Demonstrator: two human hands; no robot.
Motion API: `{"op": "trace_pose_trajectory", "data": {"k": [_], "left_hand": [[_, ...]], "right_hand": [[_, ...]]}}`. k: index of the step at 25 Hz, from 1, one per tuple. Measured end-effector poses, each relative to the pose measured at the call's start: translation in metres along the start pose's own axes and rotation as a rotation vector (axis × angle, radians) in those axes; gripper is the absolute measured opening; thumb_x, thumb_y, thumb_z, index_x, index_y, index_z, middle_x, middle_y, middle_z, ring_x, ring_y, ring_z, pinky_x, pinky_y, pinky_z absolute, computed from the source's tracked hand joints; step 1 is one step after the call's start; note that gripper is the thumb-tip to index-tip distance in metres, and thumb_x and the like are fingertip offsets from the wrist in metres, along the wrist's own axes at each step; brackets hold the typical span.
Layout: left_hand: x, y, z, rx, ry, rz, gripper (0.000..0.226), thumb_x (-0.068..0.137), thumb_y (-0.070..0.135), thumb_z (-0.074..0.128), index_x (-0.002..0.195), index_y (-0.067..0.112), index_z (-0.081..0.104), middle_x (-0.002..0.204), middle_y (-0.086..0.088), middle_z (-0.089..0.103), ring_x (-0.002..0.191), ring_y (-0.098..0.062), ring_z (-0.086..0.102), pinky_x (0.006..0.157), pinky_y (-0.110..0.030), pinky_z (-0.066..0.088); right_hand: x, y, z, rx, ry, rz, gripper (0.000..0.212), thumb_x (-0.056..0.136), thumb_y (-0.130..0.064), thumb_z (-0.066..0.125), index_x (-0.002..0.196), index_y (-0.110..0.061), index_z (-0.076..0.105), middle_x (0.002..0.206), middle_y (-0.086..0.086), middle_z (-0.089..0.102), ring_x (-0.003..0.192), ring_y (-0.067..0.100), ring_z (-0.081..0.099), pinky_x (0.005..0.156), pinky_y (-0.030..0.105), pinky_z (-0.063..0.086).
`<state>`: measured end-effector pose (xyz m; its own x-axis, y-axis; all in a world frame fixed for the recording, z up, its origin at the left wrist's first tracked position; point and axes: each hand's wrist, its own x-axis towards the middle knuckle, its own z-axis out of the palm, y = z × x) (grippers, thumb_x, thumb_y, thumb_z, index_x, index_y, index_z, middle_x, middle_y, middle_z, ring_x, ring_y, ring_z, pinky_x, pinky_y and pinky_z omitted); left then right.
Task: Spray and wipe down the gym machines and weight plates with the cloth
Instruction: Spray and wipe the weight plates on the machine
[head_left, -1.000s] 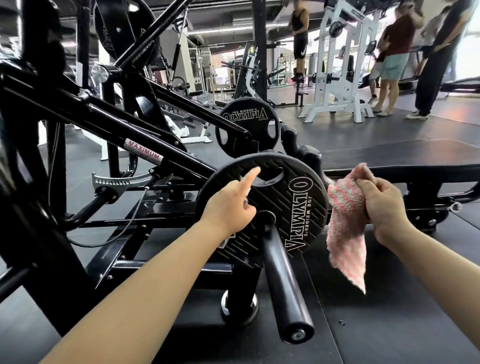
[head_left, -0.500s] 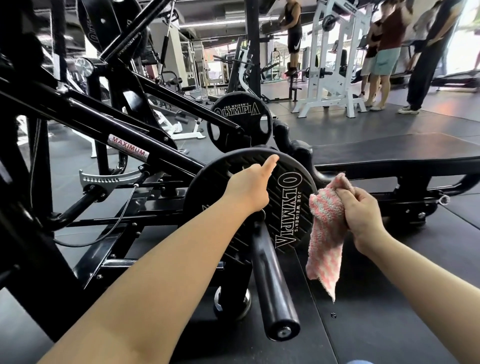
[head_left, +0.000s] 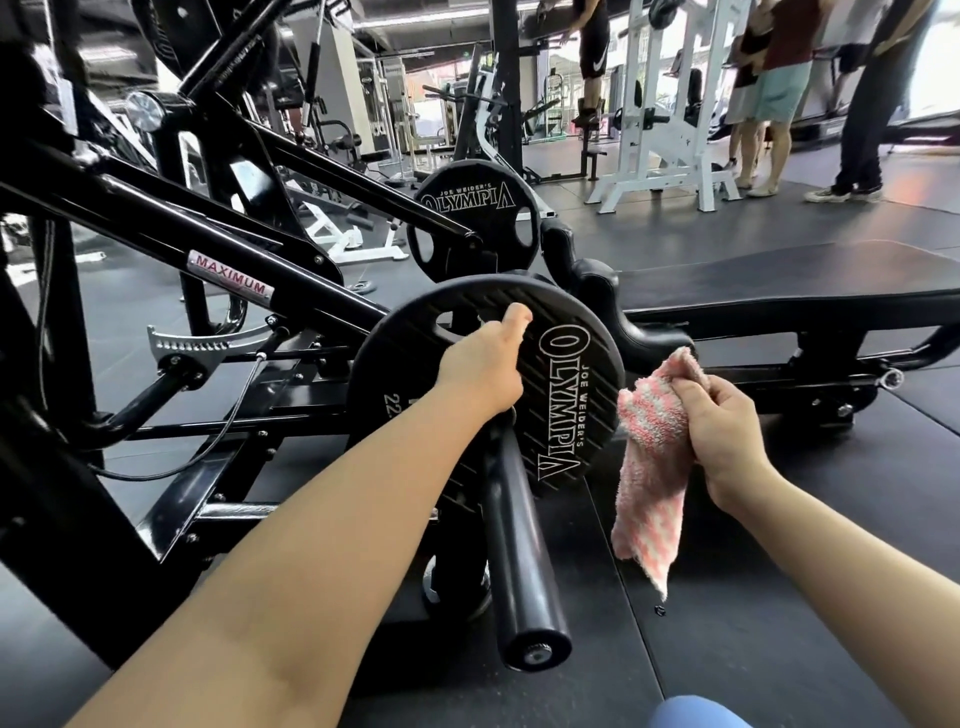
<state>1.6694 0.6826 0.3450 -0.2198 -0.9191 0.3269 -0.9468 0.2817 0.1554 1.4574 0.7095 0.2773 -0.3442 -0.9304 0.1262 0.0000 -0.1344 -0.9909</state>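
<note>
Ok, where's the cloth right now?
In the head view, the pink cloth hangs from the right hand, just right of the near weight plate and above the black floor mat.

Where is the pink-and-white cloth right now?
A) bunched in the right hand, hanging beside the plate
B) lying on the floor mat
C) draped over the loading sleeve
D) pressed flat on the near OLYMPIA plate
A: the right hand pinches the bunched cloth, which hangs to the right of the near plate.
</note>
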Motion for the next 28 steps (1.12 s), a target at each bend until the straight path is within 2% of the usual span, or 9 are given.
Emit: {"op": "trace_pose_trajectory", "data": {"k": [8,12,16,19,21,23,25,27,28], "left_hand": [[-0.043,-0.07,-0.005,-0.077,0.12,-0.305,0.052,0.083,0.002,0.049,0.13,0.017,0.033,0.096,-0.005,0.047,0.081,-0.024,0.047,0.066,-0.033,0.035],[-0.049,-0.09,-0.019,-0.14,0.207,-0.394,0.059,0.087,0.019,0.062,0.137,0.025,0.03,0.095,-0.003,0.053,0.093,-0.026,0.055,0.071,-0.033,0.039],[-0.03,-0.096,-0.041,-0.187,0.198,-0.439,0.08,0.081,0.032,0.071,0.144,0.021,0.022,0.108,-0.002,0.061,0.1,-0.02,0.054,0.081,-0.032,0.04],[-0.019,-0.095,-0.049,-0.275,0.32,-0.467,0.04,0.077,0.013,0.066,0.114,0.008,0.054,0.1,-0.005,0.064,0.092,-0.023,0.055,0.067,-0.017,0.031],[-0.014,-0.093,-0.05,-0.285,0.286,-0.399,0.025,0.076,0.01,0.062,0.1,0.009,0.059,0.093,-0.004,0.059,0.086,-0.023,0.051,0.06,-0.017,0.03],[-0.004,-0.096,-0.048,-0.332,0.184,-0.305,0.037,0.073,0.012,0.063,0.109,0.009,0.057,0.111,-0.008,0.06,0.108,-0.028,0.052,0.085,-0.017,0.039],[0.005,-0.101,-0.043,-0.362,0.082,-0.212,0.052,0.068,0.02,0.062,0.117,0.008,0.054,0.124,-0.009,0.057,0.124,-0.031,0.044,0.105,-0.033,0.035],[0.009,-0.106,-0.03,-0.425,0.11,-0.187,0.03,0.072,0.016,0.063,0.101,0.015,0.055,0.094,0.004,0.06,0.094,-0.023,0.055,0.081,-0.014,0.041],[0.01,-0.107,-0.022,-0.453,0.164,-0.195,0.023,0.074,0.011,0.063,0.092,0.018,0.052,0.079,0.011,0.054,0.077,-0.018,0.051,0.066,-0.01,0.037]], "right_hand": [[0.005,0.015,0.028,-0.011,-0.158,-0.011,0.029,0.091,-0.016,0.056,0.087,0.012,0.057,0.077,0.01,0.055,0.074,0.019,0.049,0.069,0.032,0.039],[0.013,-0.008,0.045,-0.057,-0.257,-0.078,0.027,0.089,-0.015,0.061,0.062,-0.012,0.058,0.053,-0.009,0.053,0.051,-0.002,0.045,0.052,0.017,0.039],[0.023,-0.043,0.063,-0.013,-0.398,-0.148,0.02,0.09,-0.017,0.062,0.07,-0.015,0.065,0.073,0.007,0.057,0.071,0.011,0.049,0.067,0.026,0.04],[0.029,-0.057,0.078,-0.254,-0.437,-0.277,0.014,0.086,-0.019,0.067,0.072,-0.021,0.069,0.072,0.004,0.064,0.068,0.008,0.054,0.067,0.022,0.044],[0.036,-0.062,0.086,-0.429,-0.421,-0.336,0.013,0.086,-0.019,0.063,0.075,-0.022,0.07,0.07,0.001,0.063,0.067,0.007,0.053,0.061,0.016,0.04],[0.037,-0.069,0.094,-0.545,-0.304,-0.42,0.015,0.089,-0.021,0.058,0.08,-0.023,0.07,0.066,-0.002,0.06,0.066,0.009,0.052,0.06,0.018,0.038],[0.027,-0.074,0.097,-0.545,-0.213,-0.588,0.019,0.089,-0.028,0.055,0.099,-0.027,0.071,0.076,-0.008,0.064,0.074,0.008,0.058,0.069,0.02,0.041],[0.012,-0.068,0.105,-0.628,-0.532,-0.624,0.023,0.092,-0.032,0.056,0.112,-0.031,0.067,0.089,-0.015,0.068,0.08,-0.002,0.062,0.076,0.015,0.046],[0.001,-0.061,0.11,-0.723,-0.759,-0.504,0.021,0.093,-0.035,0.054,0.107,-0.029,0.068,0.086,-0.015,0.069,0.075,-0.006,0.063,0.071,0.012,0.046]]}}
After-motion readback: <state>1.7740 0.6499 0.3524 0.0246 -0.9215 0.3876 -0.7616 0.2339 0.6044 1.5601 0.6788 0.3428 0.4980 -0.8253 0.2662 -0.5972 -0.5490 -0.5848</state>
